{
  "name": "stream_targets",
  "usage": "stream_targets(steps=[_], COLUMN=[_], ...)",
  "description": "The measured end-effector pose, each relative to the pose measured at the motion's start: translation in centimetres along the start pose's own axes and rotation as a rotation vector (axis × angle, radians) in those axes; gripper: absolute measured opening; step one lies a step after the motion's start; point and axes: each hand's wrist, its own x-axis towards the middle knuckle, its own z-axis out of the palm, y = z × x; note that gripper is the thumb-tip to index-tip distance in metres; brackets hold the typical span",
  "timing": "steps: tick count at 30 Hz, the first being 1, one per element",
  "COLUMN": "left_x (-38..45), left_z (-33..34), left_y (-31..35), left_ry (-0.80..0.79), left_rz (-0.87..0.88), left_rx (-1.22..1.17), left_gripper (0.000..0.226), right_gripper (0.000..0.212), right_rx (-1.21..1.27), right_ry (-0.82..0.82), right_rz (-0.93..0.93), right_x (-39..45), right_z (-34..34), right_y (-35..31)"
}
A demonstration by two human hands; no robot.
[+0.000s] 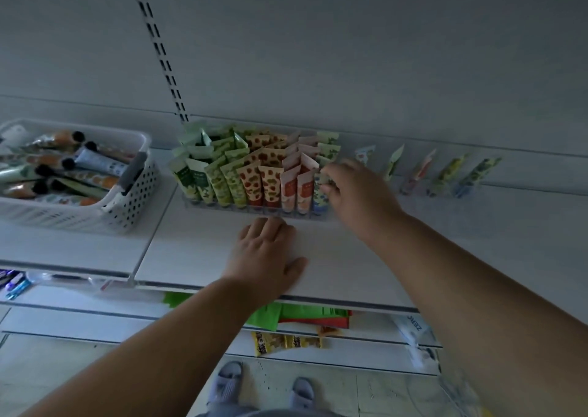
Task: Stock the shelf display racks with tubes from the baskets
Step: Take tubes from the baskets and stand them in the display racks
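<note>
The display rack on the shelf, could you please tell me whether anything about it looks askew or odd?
Mostly tidy: the rack holds upright tubes in neat columns. The right hand pinches a blue tube at its right end. Further right, five tubes stand singly, leaning sideways, unlike the packed rows.

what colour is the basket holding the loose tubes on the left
White, with round holes in its walls: the basket, seen in the head view.
</note>
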Motion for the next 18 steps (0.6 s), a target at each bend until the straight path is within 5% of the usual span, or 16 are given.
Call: stream_targets(steps=[8, 18], left_x=[-0.4, -7.5], left_z=[-2.0, -10.3], left_y=[0.7, -5.5], left_ry=[0.009, 0.274], left_rz=[-0.092, -0.227], left_rx=[-0.153, -0.168], left_gripper=[0.061, 0.042], right_gripper=[0.03, 0.026], right_rx=[-0.11, 0.233], right_ry=[0.28, 0.36], right_rz=[-0.097, -0.323], right_x=[-2.4, -0.7], right_z=[-2.3, -1.4], right_y=[-2.1, -14.8])
